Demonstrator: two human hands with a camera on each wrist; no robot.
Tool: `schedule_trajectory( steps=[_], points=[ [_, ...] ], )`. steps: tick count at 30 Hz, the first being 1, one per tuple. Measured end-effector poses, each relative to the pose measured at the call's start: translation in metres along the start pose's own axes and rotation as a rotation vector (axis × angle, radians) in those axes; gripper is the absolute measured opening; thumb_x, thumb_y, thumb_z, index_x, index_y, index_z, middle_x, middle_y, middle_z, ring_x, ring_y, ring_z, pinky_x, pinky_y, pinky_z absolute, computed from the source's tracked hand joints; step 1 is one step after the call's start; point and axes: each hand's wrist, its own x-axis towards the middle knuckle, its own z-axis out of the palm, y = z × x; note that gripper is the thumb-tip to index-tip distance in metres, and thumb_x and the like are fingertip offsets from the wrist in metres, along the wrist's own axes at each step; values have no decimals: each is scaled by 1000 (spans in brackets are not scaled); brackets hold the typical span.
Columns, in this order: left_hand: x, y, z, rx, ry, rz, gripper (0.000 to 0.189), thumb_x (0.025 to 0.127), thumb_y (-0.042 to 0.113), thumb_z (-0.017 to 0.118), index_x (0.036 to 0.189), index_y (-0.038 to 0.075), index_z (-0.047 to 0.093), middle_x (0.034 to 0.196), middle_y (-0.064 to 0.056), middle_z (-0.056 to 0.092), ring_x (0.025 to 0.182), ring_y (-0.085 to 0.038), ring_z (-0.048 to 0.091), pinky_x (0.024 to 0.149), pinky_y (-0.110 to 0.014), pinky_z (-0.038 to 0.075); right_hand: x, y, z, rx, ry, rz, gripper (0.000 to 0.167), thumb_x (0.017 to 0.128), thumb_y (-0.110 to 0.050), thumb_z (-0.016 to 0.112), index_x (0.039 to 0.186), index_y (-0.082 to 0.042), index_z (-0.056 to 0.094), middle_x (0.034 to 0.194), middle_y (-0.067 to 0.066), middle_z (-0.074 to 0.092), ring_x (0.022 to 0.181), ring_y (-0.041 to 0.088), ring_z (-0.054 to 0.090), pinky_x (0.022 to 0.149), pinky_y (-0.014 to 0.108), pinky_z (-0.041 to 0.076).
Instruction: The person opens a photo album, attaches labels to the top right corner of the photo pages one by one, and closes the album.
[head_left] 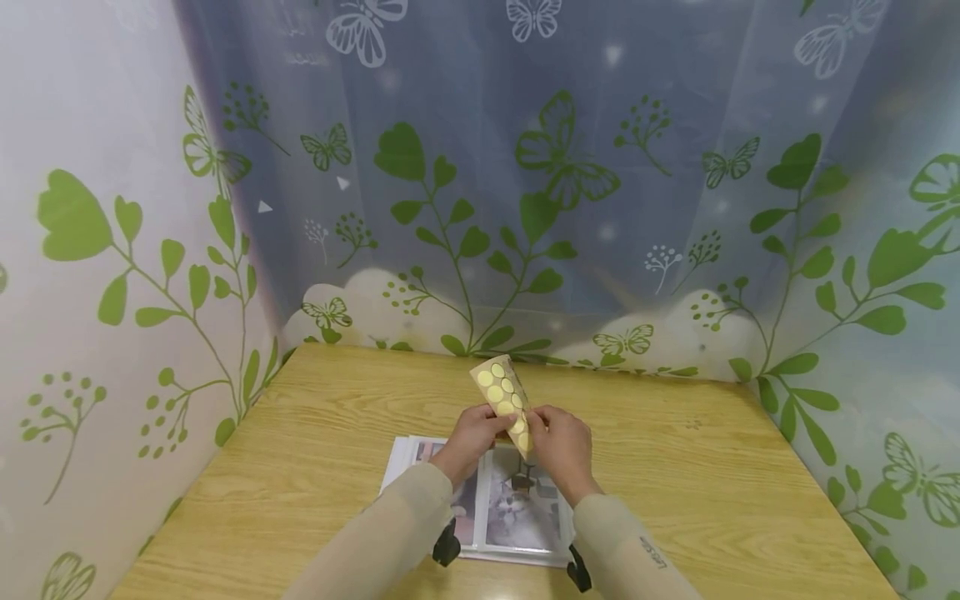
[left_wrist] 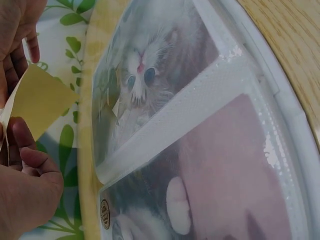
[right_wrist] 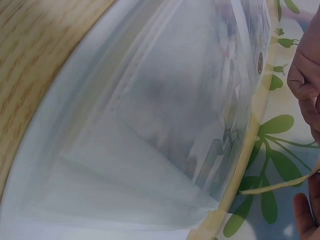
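- On the far left hangs a pale cloth (head_left: 112,333) with green leaves and butterflies. It goes round the back and the right side too, and it is bluer at the back.
- The worktop (head_left: 262,467) is yellow-brown with wavy wood lines. It starts next to the cloth on the left and runs across to the right.
- The left sleeve (head_left: 375,529) is cream. It reaches in over the left part of a photo book.
- The photo book (head_left: 400,457) lies spread out flat on the worktop, under both arms. It has see-through pockets with pictures in them, and some of it is pink.
- A small black thing (head_left: 446,546) is just by the left sleeve. I can't tell what it is.
- The left hand (head_left: 472,432) pinches the left edge of a sticker sheet, with the thumb on top.
- The sticker sheet (head_left: 497,385) is up in the air between the two hands, tilted, over the far edge of the book. It has round yellow stickers in rows.
- Below it, in the book's right page, is a cat picture (head_left: 512,515), all grey and fluffy.
- The right hand (head_left: 566,446) pinches the right edge of the sheet, near its low end.
- The right sleeve (head_left: 626,542) is cream too, with dark letters on it.
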Motion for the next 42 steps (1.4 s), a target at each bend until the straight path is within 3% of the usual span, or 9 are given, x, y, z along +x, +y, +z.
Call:
schedule_trajectory(
  steps=[12, 22, 33, 37, 42],
  points=[
    [4, -1, 1, -12, 74, -13, 18, 92, 14, 70, 102, -1, 71, 75, 1, 64, 68, -12, 58, 66, -29, 43, 0, 4, -1, 125, -27, 136, 18, 97, -21, 64, 94, -9, 76, 83, 4, 73, 69, 17, 60, 63, 35, 49],
    [4, -2, 0, 10, 77, -37, 17, 92, 15, 71, 100, 0, 72, 75, 0, 64, 69, -12, 57, 68, -30, 44, 1, 9, -4, 178, -26, 194, 22, 98, -21, 62, 99, -3, 75, 89, 10, 73, 66, 18, 59, 56, 29, 49],
    [4, -2, -9, -36, 94, -52, 20, 94, 18, 68, 106, 3, 70, 85, -4, 67, 79, -18, 59, 74, -33, 45, 1, 18, -13, 197, 2, 221, 25, 101, -20, 57, 104, -1, 74, 92, 11, 72, 71, 20, 60, 67, 37, 51],
    [7, -4, -15, -66, 126, -95, 21, 93, 22, 69, 108, 7, 70, 88, -4, 66, 77, -18, 56, 67, -32, 42, 0, 25, -15, 190, 0, 227, 25, 101, -19, 58, 106, 0, 73, 94, 12, 72, 78, 23, 62, 74, 42, 53],
    [12, -7, -25, -61, 179, -54, 21, 95, 17, 66, 108, 1, 68, 87, -6, 65, 76, -18, 56, 62, -29, 42, -2, 36, -16, 175, -4, 236, 25, 100, -19, 59, 106, 0, 73, 90, 10, 71, 77, 23, 62, 73, 43, 53]
  ],
)
